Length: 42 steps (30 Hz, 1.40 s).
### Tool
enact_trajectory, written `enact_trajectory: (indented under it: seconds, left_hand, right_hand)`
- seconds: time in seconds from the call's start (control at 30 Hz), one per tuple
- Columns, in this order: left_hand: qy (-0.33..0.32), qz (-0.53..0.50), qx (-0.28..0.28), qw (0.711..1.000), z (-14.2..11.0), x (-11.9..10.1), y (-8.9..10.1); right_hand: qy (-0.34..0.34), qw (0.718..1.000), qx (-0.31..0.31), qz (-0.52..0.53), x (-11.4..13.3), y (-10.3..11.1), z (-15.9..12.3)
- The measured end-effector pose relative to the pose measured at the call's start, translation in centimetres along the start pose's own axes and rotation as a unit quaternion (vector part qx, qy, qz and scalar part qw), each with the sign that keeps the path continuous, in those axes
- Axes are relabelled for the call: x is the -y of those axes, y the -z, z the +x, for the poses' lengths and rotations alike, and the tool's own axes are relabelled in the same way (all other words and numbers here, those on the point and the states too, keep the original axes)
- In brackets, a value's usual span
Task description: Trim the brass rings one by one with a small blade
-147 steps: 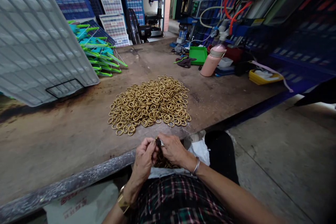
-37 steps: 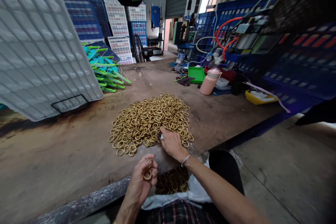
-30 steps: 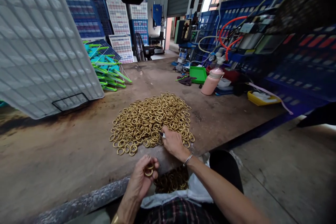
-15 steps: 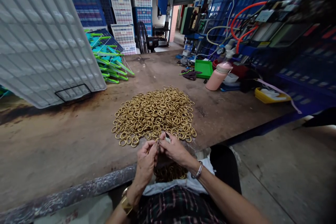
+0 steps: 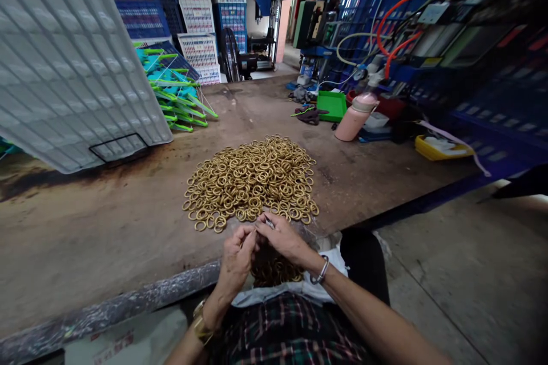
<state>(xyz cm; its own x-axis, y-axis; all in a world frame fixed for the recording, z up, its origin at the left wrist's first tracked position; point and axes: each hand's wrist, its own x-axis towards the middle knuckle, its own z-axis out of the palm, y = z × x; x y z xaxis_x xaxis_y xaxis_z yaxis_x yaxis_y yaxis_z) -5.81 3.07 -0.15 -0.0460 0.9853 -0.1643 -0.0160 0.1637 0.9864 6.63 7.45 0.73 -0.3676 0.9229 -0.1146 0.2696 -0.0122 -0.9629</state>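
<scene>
Stacked crates line the back of the room, and a worn brown surface stretches forward from the person's lap. On it, close to the near edge, lies a broad heap of brass-coloured rings. Both hands meet just in front of the heap, fingertips together. The left hand is curled closed, thumb against forefinger, pinching a small item mostly hidden by the fingers; I cannot tell what it is. The right hand is also closed, gripping a small dark tool whose end shows above the forefinger. Below the hands, darker rings lie in the lap within white sheeting. Farther right stand a pink bottle and a green tray.
</scene>
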Motion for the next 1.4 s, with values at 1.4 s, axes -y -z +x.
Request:
enact_trajectory:
  seconds: [1.4]
  left_hand:
    - [0.073,-0.093,0.022,0.993,-0.3,0.8,-0.2]
  right_hand:
    - [0.050,0.879,0.060,-0.471,-0.2,0.0,-1.0]
